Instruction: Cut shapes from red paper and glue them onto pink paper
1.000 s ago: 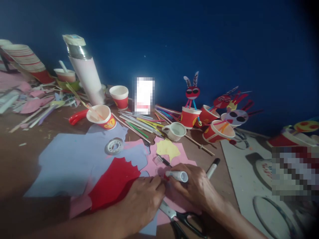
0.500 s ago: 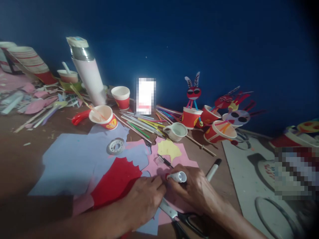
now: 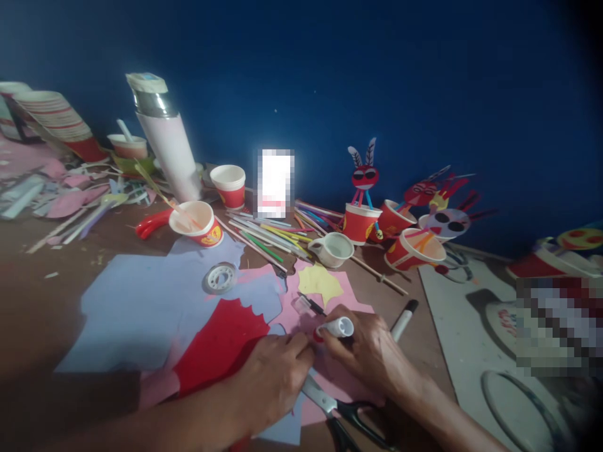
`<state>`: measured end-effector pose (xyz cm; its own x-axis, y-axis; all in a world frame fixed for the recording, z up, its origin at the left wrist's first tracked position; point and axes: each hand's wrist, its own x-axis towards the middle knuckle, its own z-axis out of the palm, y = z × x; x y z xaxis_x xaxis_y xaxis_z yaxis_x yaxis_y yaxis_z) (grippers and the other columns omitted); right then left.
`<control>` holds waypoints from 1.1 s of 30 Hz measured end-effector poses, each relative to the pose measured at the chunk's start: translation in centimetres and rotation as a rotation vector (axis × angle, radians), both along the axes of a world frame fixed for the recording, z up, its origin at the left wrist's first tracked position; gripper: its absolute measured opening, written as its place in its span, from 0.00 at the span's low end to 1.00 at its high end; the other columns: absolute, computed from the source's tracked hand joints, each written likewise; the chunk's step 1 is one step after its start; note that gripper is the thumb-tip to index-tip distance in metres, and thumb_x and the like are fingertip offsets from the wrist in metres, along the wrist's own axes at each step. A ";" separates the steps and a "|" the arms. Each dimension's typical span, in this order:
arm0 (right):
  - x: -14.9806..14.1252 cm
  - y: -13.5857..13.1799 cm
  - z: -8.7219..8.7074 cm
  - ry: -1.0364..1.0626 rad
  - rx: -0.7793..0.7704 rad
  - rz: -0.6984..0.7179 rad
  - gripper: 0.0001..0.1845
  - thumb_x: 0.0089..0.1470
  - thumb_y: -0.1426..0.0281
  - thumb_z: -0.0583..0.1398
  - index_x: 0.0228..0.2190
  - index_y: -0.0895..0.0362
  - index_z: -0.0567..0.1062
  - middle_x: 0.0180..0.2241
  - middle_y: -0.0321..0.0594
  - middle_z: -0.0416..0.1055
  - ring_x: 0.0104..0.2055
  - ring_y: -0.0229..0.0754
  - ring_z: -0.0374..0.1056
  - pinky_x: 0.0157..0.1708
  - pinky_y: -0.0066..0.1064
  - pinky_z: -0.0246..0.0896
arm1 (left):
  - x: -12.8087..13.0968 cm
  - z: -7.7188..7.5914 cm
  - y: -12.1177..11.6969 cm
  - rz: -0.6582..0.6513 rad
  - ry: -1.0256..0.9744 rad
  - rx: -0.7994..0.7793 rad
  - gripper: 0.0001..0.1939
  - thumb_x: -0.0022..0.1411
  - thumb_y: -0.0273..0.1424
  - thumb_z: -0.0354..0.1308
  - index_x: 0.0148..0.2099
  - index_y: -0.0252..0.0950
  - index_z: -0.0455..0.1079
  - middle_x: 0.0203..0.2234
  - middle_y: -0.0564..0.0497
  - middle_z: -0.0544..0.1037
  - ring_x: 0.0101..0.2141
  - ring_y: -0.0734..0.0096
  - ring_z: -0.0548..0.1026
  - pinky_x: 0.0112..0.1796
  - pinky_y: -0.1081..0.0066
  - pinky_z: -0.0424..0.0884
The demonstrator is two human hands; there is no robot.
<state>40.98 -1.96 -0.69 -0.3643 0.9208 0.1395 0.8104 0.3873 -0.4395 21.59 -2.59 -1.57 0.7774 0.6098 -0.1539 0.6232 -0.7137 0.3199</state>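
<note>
Over the pink paper (image 3: pixel 346 380): right hand (image 3: pixel 370 345) is gripping a white marker (image 3: pixel 336 327), fingers wrapping round its barrel, its lower end pointing toward a small red piece (image 3: pixel 318 334).
Left hand (image 3: pixel 277 370): fingers are curling down beside that red piece; whether they are pinching anything, I cannot tell.
Scissors (image 3: pixel 325 398): are lying just beside the left hand, blades pointing toward it.
Red sheet (image 3: pixel 219 345): is lying partly behind the left hand.

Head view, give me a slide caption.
Right hand holds a marker, left hand close beside it, amid coloured paper and scissors.
</note>
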 end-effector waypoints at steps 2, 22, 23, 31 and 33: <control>0.0 -0.2 0.1 0.007 -0.028 0.009 0.08 0.56 0.68 0.53 0.27 0.57 0.69 0.19 0.35 0.70 0.21 0.38 0.67 0.23 0.27 0.55 | -0.1 0.0 0.0 -0.001 -0.010 0.008 0.10 0.63 0.24 0.43 0.41 0.36 0.65 0.37 0.48 0.72 0.33 0.65 0.71 0.33 0.66 0.72; -0.3 0.1 0.5 0.074 -0.118 0.006 0.08 0.55 0.68 0.54 0.26 0.56 0.69 0.20 0.33 0.69 0.21 0.36 0.65 0.24 0.25 0.55 | -0.2 0.4 0.1 -0.020 -0.025 0.010 0.10 0.61 0.22 0.45 0.40 0.35 0.66 0.36 0.47 0.72 0.32 0.64 0.72 0.33 0.64 0.72; -0.4 0.1 0.4 0.088 -0.123 0.002 0.08 0.55 0.68 0.54 0.27 0.56 0.69 0.20 0.34 0.70 0.22 0.37 0.66 0.24 0.25 0.56 | -0.2 0.4 0.1 -0.016 -0.029 0.012 0.10 0.62 0.23 0.45 0.40 0.35 0.66 0.36 0.48 0.72 0.32 0.64 0.71 0.33 0.64 0.72; -0.4 0.2 0.4 0.036 -0.114 -0.028 0.08 0.55 0.69 0.54 0.25 0.56 0.67 0.17 0.32 0.66 0.19 0.36 0.62 0.23 0.26 0.53 | -0.3 -0.3 -0.2 0.000 -0.053 0.007 0.09 0.61 0.22 0.45 0.39 0.36 0.65 0.35 0.49 0.72 0.31 0.65 0.71 0.32 0.65 0.71; -0.5 0.2 0.3 0.045 -0.119 -0.018 0.08 0.55 0.69 0.54 0.25 0.56 0.67 0.18 0.33 0.67 0.20 0.36 0.63 0.23 0.26 0.53 | -0.3 -0.4 -0.2 0.007 -0.058 0.018 0.09 0.61 0.22 0.45 0.38 0.36 0.65 0.36 0.49 0.72 0.32 0.65 0.71 0.33 0.66 0.71</control>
